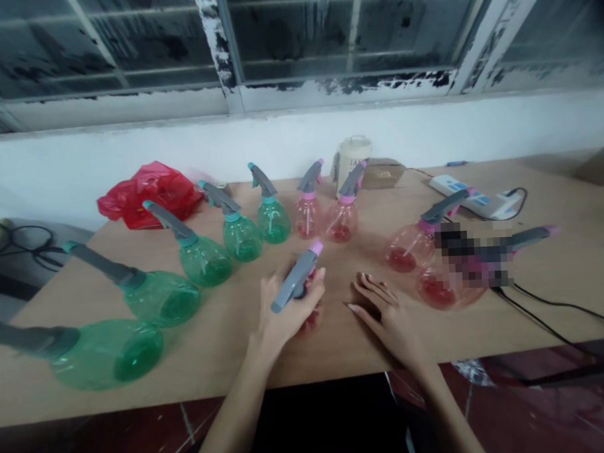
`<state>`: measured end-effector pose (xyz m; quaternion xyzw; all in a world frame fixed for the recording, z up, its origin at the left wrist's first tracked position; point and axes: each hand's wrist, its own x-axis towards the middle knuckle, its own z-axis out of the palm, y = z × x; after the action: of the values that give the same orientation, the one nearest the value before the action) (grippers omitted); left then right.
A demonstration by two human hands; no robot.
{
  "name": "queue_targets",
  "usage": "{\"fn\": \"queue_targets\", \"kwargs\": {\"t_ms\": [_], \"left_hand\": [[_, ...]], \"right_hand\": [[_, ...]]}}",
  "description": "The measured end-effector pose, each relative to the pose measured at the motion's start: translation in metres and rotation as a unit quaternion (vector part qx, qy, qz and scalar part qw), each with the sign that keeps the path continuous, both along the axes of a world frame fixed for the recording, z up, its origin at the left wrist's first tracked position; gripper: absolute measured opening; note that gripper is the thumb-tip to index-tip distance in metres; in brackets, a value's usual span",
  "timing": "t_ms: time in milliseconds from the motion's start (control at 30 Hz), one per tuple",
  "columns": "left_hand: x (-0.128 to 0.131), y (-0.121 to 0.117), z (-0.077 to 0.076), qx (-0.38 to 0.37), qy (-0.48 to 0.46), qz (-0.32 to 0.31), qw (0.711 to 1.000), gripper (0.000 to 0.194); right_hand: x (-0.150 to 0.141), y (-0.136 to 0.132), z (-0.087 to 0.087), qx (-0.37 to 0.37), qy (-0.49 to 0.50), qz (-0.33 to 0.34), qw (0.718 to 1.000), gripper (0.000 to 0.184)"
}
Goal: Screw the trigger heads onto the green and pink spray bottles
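Note:
My left hand [290,300] is wrapped round the neck of a pink spray bottle [311,319] with a grey trigger head and pink nozzle, upright near the table's front; the hand hides most of its body. To the right of it, my right hand [386,313] rests on the tabletop with fingers stretched out, holding nothing. Several green spray bottles [206,261] curve along the left side. Two pink spray bottles [340,221] stand at the back middle. At the right are two more pink spray bottles [406,248], one partly blurred out.
A crumpled red plastic bag [153,196] lies at the back left. Along the wall are a white canister [353,159], a brown box [384,174] and a pen [457,163]. A white power strip [473,197] sits at the right, with black cables [545,302] running over the front edge.

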<state>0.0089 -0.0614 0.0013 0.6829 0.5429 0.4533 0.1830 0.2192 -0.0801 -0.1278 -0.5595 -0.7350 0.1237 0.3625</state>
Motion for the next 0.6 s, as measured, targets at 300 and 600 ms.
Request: {"fn": "queue_targets", "kwargs": {"t_ms": [300,600], "left_hand": [[0.000,0.004,-0.005,-0.059,-0.050,-0.095,0.993,0.045],[-0.022,-0.002,-0.005,-0.033,-0.020,-0.157,0.987,0.078]], "right_hand": [[0.002,0.001,0.000,0.000,-0.006,0.008,1.000,0.048],[0.004,-0.003,0.021,-0.026,0.016,0.005,1.000,0.045]]}}
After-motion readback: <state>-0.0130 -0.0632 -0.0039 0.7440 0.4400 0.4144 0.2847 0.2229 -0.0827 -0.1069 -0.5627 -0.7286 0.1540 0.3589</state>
